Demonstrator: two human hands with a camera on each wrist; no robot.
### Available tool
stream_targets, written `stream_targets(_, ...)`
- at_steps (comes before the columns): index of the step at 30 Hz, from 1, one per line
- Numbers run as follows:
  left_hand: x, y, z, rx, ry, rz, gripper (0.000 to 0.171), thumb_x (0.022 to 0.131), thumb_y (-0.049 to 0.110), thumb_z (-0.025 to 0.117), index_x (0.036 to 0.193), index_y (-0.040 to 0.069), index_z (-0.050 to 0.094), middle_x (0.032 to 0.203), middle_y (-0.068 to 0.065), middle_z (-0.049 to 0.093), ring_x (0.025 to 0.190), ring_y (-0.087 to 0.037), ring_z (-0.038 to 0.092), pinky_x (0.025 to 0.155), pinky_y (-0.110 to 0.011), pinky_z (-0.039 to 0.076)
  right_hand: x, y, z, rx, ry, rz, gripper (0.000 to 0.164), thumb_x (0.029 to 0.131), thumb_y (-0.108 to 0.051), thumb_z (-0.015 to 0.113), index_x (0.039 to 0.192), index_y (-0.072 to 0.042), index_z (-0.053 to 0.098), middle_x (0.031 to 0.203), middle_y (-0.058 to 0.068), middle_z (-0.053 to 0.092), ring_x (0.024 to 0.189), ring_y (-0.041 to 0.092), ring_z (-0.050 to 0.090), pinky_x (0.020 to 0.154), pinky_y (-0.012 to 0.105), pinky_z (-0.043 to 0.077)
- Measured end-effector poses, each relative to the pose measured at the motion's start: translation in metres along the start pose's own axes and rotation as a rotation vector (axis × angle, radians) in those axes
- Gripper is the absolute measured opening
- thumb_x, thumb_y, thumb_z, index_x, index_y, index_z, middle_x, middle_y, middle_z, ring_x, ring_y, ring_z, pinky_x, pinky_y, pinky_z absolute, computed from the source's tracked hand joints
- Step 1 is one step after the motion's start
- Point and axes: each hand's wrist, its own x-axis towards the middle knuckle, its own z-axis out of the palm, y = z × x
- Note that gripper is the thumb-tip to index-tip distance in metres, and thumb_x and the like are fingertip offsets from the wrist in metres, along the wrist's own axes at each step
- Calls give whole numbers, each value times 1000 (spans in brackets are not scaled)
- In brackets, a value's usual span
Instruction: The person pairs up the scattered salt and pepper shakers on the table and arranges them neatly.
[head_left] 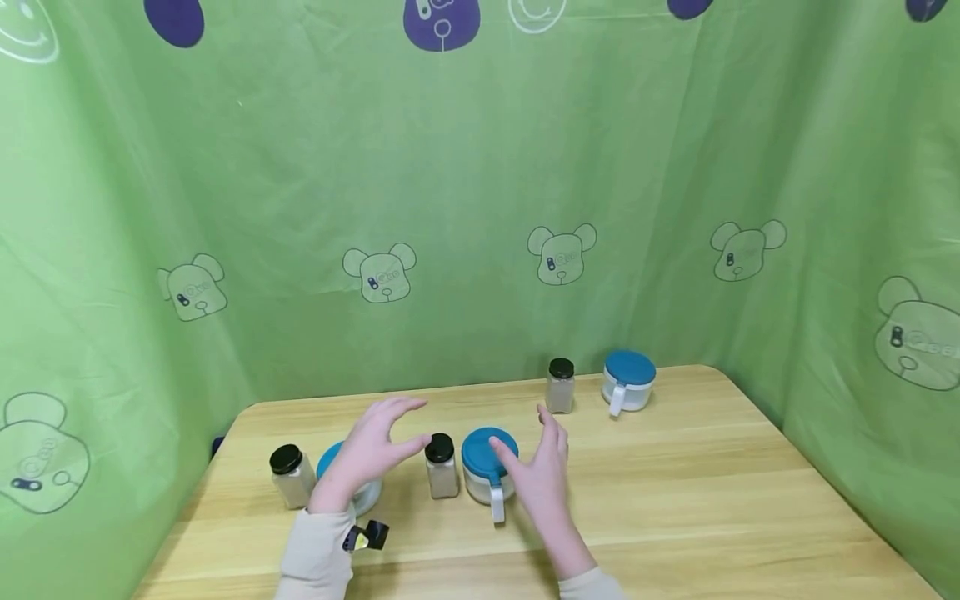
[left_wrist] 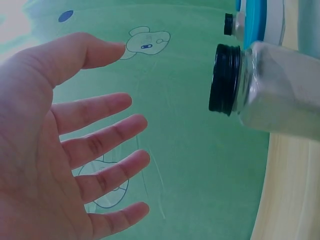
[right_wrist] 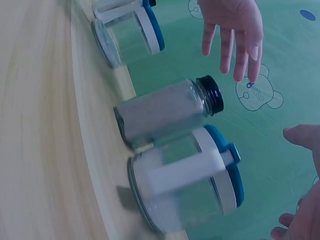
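Note:
My left hand (head_left: 373, 457) hovers over the left part of the table, fingers spread and holding nothing. It partly hides a blue-lidded jar (head_left: 367, 497). Just right of its thumb stands a small glass shaker jar (head_left: 443, 479) with a black lid and greyish contents. In the left wrist view that jar (left_wrist: 280, 90) is apart from my fingers. My right hand (head_left: 543, 479) is at the right side of another glass jar (head_left: 489, 454) with a blue lid and white handle, its thumb overlapping the lid's edge. The right wrist view shows a gap between this jar (right_wrist: 180, 185) and my fingers.
Another black-lidded jar (head_left: 292, 479) stands at the left. Near the back edge are a black-lidded jar (head_left: 560, 390) and a blue-lidded handled jar (head_left: 628, 385). A green curtain (head_left: 465, 333) surrounds the wooden table (head_left: 712, 500). A small black item (head_left: 367, 536) sits by the left cuff.

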Motion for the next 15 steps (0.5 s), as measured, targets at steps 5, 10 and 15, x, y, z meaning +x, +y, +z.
stream_targets(5, 4, 4, 4, 5, 21, 21, 52, 87, 35, 72, 134, 19, 59, 140, -7, 56, 132, -32, 48, 107, -53, 41, 7, 5, -10, -53, 1, -24, 87, 83, -37, 76, 151, -10, 28, 153, 20, 28, 141, 39, 31, 111, 61, 33)
stream_targets(10, 9, 12, 9, -31, 7, 2, 52, 87, 34, 72, 135, 19, 58, 141, -6, 56, 133, -31, 47, 108, -53, 40, 13, 8, -22, -90, -8, -42, 86, 85, -36, 75, 150, -6, 28, 153, 23, 27, 141, 41, 29, 112, 62, 30)
stream_targets(15, 13, 20, 16, -62, -7, 10, 51, 88, 32, 71, 135, 20, 58, 142, -5, 55, 134, -30, 46, 108, -53, 40, 20, 15, -34, -112, -9, -66, 84, 87, -33, 73, 150, -2, 27, 154, 24, 25, 143, 40, 26, 115, 59, 28)
